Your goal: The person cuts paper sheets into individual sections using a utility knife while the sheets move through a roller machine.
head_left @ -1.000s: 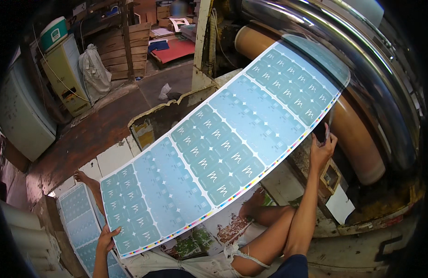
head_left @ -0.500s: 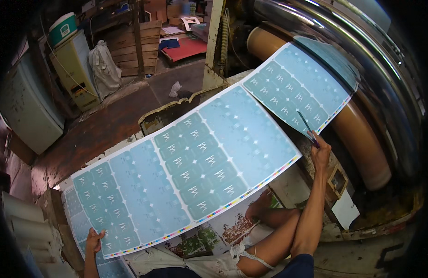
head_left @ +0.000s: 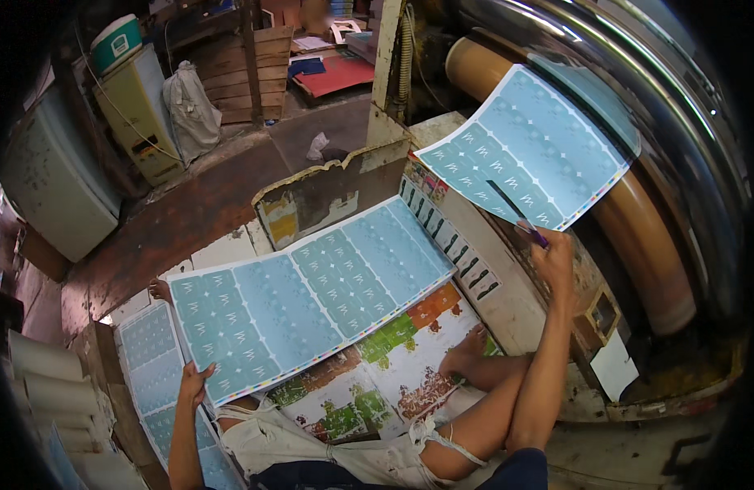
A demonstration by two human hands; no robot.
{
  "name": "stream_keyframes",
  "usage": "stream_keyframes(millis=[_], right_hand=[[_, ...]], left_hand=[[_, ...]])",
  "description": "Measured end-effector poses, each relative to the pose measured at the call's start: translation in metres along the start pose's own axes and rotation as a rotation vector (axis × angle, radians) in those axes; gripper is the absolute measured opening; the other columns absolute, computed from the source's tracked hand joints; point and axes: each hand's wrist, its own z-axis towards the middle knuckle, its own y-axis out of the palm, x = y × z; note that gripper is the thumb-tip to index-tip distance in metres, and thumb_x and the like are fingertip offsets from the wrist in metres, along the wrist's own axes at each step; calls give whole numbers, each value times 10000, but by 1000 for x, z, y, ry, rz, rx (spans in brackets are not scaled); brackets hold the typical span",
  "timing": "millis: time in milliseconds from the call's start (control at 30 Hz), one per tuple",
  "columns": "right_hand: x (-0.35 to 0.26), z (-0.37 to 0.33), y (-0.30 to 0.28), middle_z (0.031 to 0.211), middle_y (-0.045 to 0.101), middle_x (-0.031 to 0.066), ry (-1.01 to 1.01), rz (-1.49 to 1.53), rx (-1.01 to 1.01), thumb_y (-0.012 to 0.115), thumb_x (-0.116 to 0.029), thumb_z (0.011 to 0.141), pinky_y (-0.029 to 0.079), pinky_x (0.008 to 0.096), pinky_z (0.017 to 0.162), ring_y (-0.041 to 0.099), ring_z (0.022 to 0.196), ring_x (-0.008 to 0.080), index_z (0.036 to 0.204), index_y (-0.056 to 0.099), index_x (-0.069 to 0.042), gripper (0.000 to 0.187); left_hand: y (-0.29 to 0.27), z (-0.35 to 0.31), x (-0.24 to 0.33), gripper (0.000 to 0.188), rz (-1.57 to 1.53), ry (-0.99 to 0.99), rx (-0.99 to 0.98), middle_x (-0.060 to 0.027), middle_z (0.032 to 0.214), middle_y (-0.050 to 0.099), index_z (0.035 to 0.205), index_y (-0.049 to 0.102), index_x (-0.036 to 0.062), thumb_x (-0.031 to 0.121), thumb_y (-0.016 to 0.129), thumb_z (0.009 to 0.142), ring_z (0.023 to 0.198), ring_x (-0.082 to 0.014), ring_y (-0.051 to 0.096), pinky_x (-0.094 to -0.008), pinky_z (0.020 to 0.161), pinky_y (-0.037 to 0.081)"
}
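My left hand (head_left: 196, 382) pinches the near left corner of a long blue-green printed sheet (head_left: 316, 294), which slopes across my lap, its far right end resting lower in front of the machine. My right hand (head_left: 551, 255) is closed on what looks like scissors (head_left: 540, 238) with a purple handle. Their dark blade lies at the lower edge of a second printed length (head_left: 548, 151), which hangs from the machine's rollers. A gap separates the two pieces. At my left, beside the held sheet, lie more printed sheets (head_left: 152, 347).
Large shiny rollers (head_left: 638, 90) and a brown roller (head_left: 638, 253) fill the right side. A worn metal panel (head_left: 312, 204) stands beyond the held sheet. Colourful printed sheets (head_left: 377, 371) lie under my legs. Cabinets (head_left: 62, 184) stand far left.
The long sheet has come apart from the length on the rollers, and its far end has dropped toward me. My left hand has shifted right and up; the scissors have moved slightly left.
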Motion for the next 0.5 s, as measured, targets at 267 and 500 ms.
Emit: stream_keyframes(millis=[267,500], right_hand=[[-90,-36,33,753,681,216,-4,-14,-56,579,-17,760,493,286,652,653,672,128,987,735,-36,276],[-109,-36,17,600,587,189,55,-63,-171,702,-143,807,415,300,533,462,533,97,965,726,-18,203]], left_hand=[[-44,74,-86,313,173,-12,92,-124,1021,678,1156,598,-29,-58,649,849,817,-204,652,-345,770,554],[37,65,-75,1324,1090,176,115,-312,1482,95,1482,44,27,376,923,556,1339,-409,313,-531,1073,305]])
